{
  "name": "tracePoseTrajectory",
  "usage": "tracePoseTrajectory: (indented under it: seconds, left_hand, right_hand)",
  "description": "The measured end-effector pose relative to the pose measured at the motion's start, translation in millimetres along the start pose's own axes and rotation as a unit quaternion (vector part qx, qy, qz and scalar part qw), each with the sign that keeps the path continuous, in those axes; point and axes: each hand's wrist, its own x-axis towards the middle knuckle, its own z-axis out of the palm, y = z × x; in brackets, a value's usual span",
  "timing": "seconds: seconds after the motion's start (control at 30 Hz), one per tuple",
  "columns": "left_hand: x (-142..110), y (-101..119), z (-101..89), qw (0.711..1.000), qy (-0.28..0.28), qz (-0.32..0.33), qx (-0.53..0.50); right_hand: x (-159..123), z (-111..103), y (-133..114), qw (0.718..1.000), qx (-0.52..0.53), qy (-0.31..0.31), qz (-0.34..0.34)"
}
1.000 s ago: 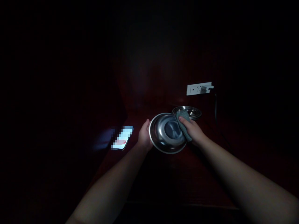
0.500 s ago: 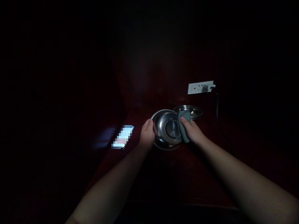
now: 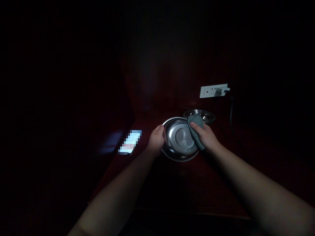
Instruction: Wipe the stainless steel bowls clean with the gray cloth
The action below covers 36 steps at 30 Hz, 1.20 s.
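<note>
A shiny steel bowl [image 3: 180,139] is held above a dark red table, its round face tilted toward me. My left hand [image 3: 156,141] is closed on the bowl's left rim, thumb on the near side. My right hand [image 3: 206,136] grips a folded grey-green cloth [image 3: 196,127] and presses it over the bowl's right rim. The fingers behind the bowl and cloth are hidden. Just behind the cloth lies a round steel plate or lid [image 3: 208,116], partly covered from view.
A lit phone [image 3: 130,141], its screen blurred out, lies on the table [image 3: 172,193] to the left. On the back wall is a white socket panel [image 3: 208,92] with a plug [image 3: 222,90] in it and a dark cable [image 3: 231,111] hanging down. The surroundings are very dark.
The bowl has turned to face me more fully and shifted slightly right. My right hand and the cloth have moved a little to the right along with it.
</note>
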Motion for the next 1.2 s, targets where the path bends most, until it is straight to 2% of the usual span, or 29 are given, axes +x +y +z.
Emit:
tracePoseTrajectory:
  seconds: [0.07,0.13,0.27,0.33,0.43,0.5,0.6,0.93,1.2]
  left_hand:
    - [-1,-1,1.4,0.999,0.007,-0.018,-0.036]
    - [-1,-2,1.7,0.993,-0.006,-0.055,-0.099]
    - [0,-5,0.1,0.960,-0.111,-0.142,-0.214]
    - [-1,-9,-0.8,0.967,-0.097,-0.118,-0.204]
    - [-2,-16,-2.1,0.993,-0.010,-0.019,-0.116]
    - [-1,-19,-3.3,0.998,0.007,0.021,-0.065]
    - [3,-17,-5.7,0.999,0.017,0.046,-0.021]
    - [5,-11,-5.7,0.999,0.011,0.040,0.005]
    - [2,-8,-1.1,0.999,0.007,0.031,-0.017]
  right_hand:
    - [0,2,-1,0.999,0.019,0.027,0.010]
    - [2,4,0,0.998,0.049,0.030,0.031]
    - [4,6,3,0.991,0.109,0.047,0.054]
    - [4,5,3,0.992,0.108,0.050,0.045]
    - [4,3,3,0.996,0.071,0.044,0.031]
    - [4,2,4,0.998,0.047,0.038,0.021]
    - [4,3,7,0.999,0.023,0.021,0.004]
    - [4,2,11,0.999,-0.033,-0.022,-0.030]
    - [3,-1,10,0.988,-0.123,-0.005,-0.092]
